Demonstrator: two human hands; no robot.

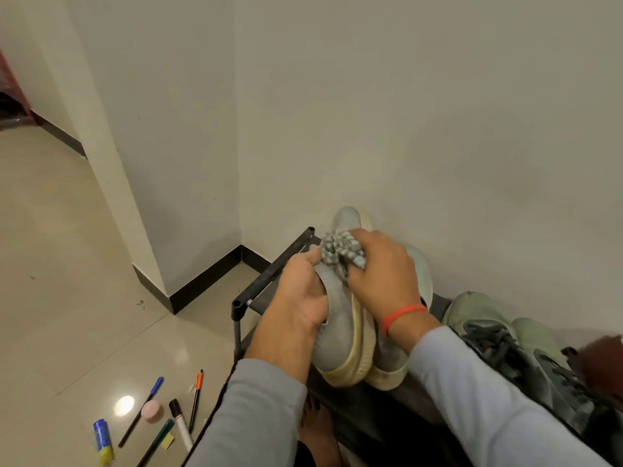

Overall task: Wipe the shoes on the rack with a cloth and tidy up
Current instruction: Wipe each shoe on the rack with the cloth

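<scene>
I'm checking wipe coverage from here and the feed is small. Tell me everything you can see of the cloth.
The cloth is a small grey-and-white checked rag, soft and woven by its look, bunched into a crumpled wad. The right hand grips it and presses it onto the upper of the pale grey shoe that the left hand holds over the rack. Most of it is hidden under the fingers; whether it is wet cannot be told.

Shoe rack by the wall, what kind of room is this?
Probably a home hallway corner: a black metal shoe rack against a plain white wall, glossy cream tiled floor, pale grey sneakers on it.
</scene>
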